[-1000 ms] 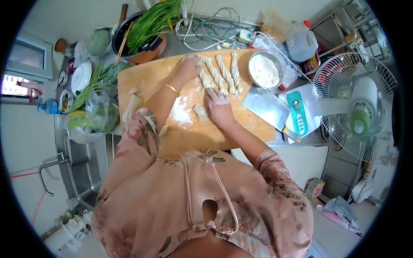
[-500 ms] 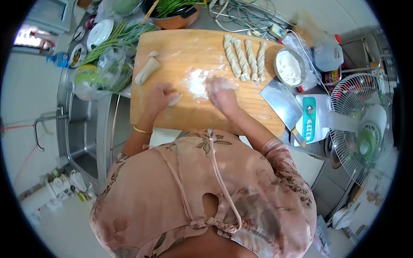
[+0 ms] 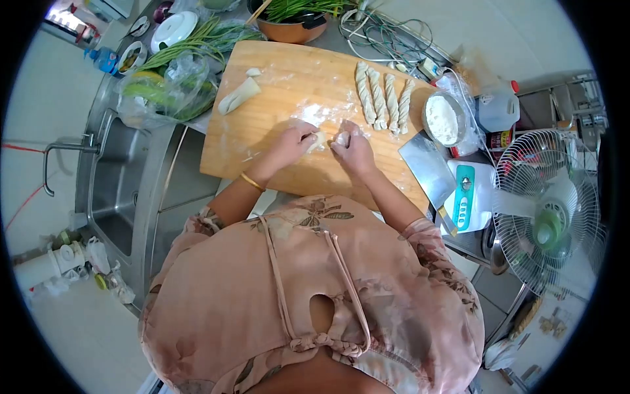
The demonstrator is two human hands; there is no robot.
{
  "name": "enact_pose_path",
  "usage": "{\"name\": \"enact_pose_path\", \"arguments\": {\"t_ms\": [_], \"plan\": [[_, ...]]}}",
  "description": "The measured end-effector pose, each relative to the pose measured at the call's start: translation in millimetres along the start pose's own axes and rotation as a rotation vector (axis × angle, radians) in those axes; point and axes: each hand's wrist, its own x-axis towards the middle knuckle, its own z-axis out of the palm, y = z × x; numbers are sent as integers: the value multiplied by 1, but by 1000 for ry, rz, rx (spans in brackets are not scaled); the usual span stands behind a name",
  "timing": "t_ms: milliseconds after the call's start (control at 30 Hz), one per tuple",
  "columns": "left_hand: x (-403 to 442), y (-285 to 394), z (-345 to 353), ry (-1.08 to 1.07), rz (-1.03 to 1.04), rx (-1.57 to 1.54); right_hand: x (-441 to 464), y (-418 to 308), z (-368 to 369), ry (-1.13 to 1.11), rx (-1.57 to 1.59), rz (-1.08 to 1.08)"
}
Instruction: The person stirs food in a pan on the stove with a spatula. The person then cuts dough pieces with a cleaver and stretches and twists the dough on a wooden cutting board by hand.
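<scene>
On the wooden board [image 3: 295, 62], my left hand [image 3: 292, 144] is closed around a small piece of dough [image 3: 317, 142]. My right hand [image 3: 355, 150] faces it a short way to the right, fingers curled together; a whitish patch shows at its fingertips, and I cannot tell whether it is dough or flour. Loose flour [image 3: 319, 113] lies just beyond both hands. At the board's upper left rest a thick dough roll [image 3: 239, 96] and a small dough lump [image 3: 253, 72]. Several twisted dough strips [image 3: 379, 98] lie side by side at the upper right.
Right of the board are a bowl of flour [image 3: 428, 125], a cleaver [image 3: 430, 169] overlapping the board's edge, a kitchen scale [image 3: 482, 197] and a fan [image 3: 548, 210]. Bagged vegetables [image 3: 164, 92] and a sink [image 3: 121, 190] are on the left. A pot of greens [image 3: 295, 31] stands behind.
My left hand has moved right with the dough piece, toward the middle. My right hand has gone from sweeping over the flour to curled fingers close to the left hand. The view has shifted and turned slightly.
</scene>
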Motion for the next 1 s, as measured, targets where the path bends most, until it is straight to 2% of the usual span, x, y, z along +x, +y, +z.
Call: {"name": "enact_pose_path", "arguments": {"t_ms": [33, 133, 233, 333, 367, 433, 467, 533, 567, 633, 733, 767, 833, 867, 967, 1000], "plan": [[4, 8, 0, -41, 41, 146, 1, 4, -5, -63, -33, 8], [4, 10, 6, 132, 105, 484, -3, 15, -9, -70, -185, -164], [-7, 20, 0, 250, 136, 452, -10, 16, -13, 16, -66, -57], [-19, 24, -3, 96, 235, 557, -5, 19, -16, -6, 104, 142], [-19, 23, -3, 84, 219, 530, -3, 20, -15, -9, 54, 131], [-15, 18, 1, 61, 190, 474, 3, 34, 0, -97, 251, 142], [-12, 14, 3, 26, 102, 413, 5, 41, 7, -145, 348, 147], [-1, 11, 4, -36, -74, 289, 7, 20, -5, -274, 185, 12], [2, 12, 3, 46, -95, 393, 8, 12, -8, -339, 103, -57], [8, 23, 0, 210, -133, 597, 11, 17, -1, -328, 81, -93], [10, 17, -7, 161, -31, 618, 10, 9, -3, -269, -80, -105], [8, 17, -5, 176, 99, 672, 9, 4, -3, -242, -153, -100], [-2, 16, 0, 206, 358, 775, 12, -1, 3, -27, -204, -105], [-4, 14, 2, 199, 323, 749, 14, -4, 5, 80, -228, -109], [-6, 13, 4, 121, 166, 584, 40, -16, 1, 29, -207, 84], [-6, 17, 2, 58, 80, 471, 45, -16, 1, -17, -281, -44]]}}
